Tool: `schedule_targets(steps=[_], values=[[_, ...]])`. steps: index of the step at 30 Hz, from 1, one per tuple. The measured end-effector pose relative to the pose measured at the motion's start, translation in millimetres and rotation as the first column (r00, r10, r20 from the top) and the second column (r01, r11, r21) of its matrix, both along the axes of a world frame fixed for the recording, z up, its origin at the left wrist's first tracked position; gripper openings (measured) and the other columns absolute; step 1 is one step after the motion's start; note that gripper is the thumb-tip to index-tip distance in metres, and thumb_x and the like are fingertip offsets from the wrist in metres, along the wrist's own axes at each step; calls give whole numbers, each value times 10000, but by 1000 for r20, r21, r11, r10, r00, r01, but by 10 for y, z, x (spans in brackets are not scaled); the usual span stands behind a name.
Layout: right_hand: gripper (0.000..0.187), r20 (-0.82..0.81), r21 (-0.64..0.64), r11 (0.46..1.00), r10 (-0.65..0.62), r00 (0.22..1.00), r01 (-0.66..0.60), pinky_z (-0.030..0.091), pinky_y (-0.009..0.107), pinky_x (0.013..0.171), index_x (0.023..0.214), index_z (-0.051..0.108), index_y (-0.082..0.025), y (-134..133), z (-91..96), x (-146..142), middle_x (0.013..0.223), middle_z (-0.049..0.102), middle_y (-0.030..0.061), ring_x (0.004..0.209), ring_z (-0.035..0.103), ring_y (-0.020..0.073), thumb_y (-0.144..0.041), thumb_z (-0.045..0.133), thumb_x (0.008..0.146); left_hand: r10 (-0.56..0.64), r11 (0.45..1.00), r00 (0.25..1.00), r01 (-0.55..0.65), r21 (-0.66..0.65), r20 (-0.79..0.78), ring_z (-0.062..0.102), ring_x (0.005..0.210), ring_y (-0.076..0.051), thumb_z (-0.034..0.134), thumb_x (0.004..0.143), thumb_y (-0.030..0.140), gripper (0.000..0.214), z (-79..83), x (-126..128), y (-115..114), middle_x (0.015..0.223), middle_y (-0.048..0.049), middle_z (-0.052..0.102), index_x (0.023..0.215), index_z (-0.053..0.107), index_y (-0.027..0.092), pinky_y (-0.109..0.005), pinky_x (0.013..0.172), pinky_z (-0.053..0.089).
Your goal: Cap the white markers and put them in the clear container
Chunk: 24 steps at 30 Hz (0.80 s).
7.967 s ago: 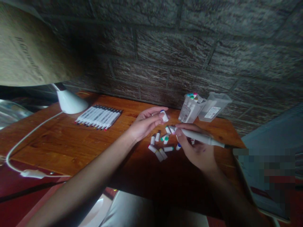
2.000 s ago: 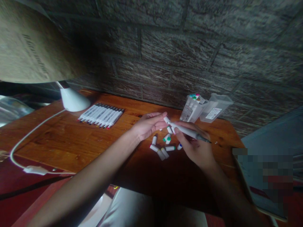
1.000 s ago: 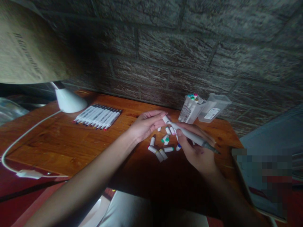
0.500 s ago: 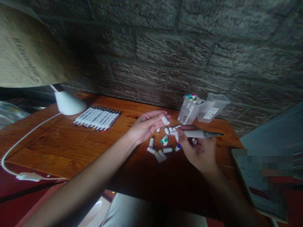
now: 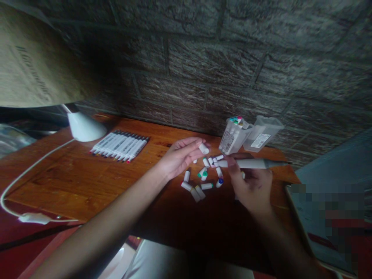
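My left hand (image 5: 183,155) pinches a white marker cap (image 5: 204,148) between thumb and fingers, above the table. My right hand (image 5: 252,183) is closed around an uncapped marker (image 5: 251,163), held nearly level, with a grey section and dark tip to the right and its other end towards the left. Between and below the hands lie several loose white caps with coloured ends, among them a green-ended cap (image 5: 204,176), a blue-ended cap (image 5: 219,183) and yellow-banded caps (image 5: 200,192). My right fingers partly hide things behind them.
A row of white markers (image 5: 120,145) lies on the wooden table (image 5: 87,186) at left, beside a lamp base (image 5: 86,126) with a white cord. At the back right stand a clear box (image 5: 231,141) holding markers and another clear box (image 5: 258,135). A brick wall (image 5: 186,73) rises behind.
My right hand has shifted slightly to the right with the marker, away from the cap in my left hand. The left hand stays nearly in place.
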State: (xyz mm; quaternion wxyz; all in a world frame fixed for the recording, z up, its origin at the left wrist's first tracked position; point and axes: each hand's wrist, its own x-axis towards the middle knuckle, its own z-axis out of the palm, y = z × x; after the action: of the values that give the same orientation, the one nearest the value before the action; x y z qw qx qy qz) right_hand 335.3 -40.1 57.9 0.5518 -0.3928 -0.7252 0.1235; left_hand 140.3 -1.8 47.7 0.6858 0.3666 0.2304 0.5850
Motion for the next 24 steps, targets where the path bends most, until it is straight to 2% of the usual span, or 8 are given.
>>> schedule_targets(steps=[3, 5, 9, 14, 16, 19, 21, 24], values=[[91, -96, 48, 998, 46, 994, -41, 464, 238, 500, 921, 687, -213, -17, -9, -4, 790, 701, 7, 550, 597, 105, -174, 622, 871, -1, 1000, 1000, 1, -1, -12, 730, 832, -147, 795, 752, 195, 153, -16, 8, 3, 891, -86, 774, 872, 766, 106, -242, 858, 564], [137, -114, 97, 992, 89, 989, -78, 505, 258, 565, 960, 685, -222, -18, -12, -11, 857, 707, 19, 649, 639, 128, -148, 633, 856, 2, 1000, 1000, -2, 6, -21, 729, 834, -145, 798, 748, 194, 161, -17, 15, 1, 899, -91, 774, 881, 766, 108, -237, 855, 560], [199, -14, 146, 984, 106, 994, -103, 550, 314, 728, 1004, 692, -220, 0, -2, -35, 911, 714, 36, 815, 678, 172, -125, 655, 834, 12, 1000, 999, -11, 18, -48, 726, 814, -142, 816, 727, 205, 186, -15, 23, -1, 893, -95, 773, 876, 765, 107, -243, 860, 553], [225, 114, 138, 981, 123, 986, -139, 559, 307, 770, 1058, 684, -207, 10, 33, -67, 948, 724, 43, 848, 693, 170, -121, 624, 859, 30, 998, 998, -27, 55, -58, 725, 815, -138, 809, 736, 208, 179, -34, 39, -4, 886, -86, 773, 880, 766, 111, -242, 858, 548], [193, 147, 144, 981, 105, 984, -126, 560, 292, 754, 1026, 685, -194, 7, 46, -66, 922, 728, 43, 820, 698, 163, -121, 618, 860, 35, 998, 998, -32, 50, -60, 724, 806, -131, 805, 740, 205, 169, -46, 50, -3, 886, -82, 774, 876, 765, 112, -230, 838, 552], [64, 193, 183, 982, 18, 981, -54, 539, 242, 624, 862, 684, -179, 6, 59, -47, 785, 722, 25, 647, 673, 130, -137, 639, 842, 49, 998, 998, -47, 35, -44, 725, 801, -129, 820, 721, 210, 183, -42, 48, 4, 875, -75, 775, 864, 764, 111, -222, 832, 555], [74, 204, 206, 978, -23, 979, -20, 513, 218, 570, 766, 665, -174, 9, 62, -30, 728, 717, 19, 586, 655, 114, -149, 650, 834, 79, 996, 997, -78, 48, -10, 726, 834, -135, 826, 714, 211, 186, -20, 29, 10, 877, -70, 777, 862, 764, 117, -225, 857, 552], [92, 174, 161, 987, -39, 984, 11, 499, 207, 560, 767, 667, -165, 10, 63, -13, 716, 720, 20, 581, 652, 107, -172, 638, 854, 98, 994, 995, -98, 55, 6, 728, 859, -145, 814, 728, 209, 173, 15, 0, 13, 884, -77, 778, 867, 763, 118, -235, 872, 552]])
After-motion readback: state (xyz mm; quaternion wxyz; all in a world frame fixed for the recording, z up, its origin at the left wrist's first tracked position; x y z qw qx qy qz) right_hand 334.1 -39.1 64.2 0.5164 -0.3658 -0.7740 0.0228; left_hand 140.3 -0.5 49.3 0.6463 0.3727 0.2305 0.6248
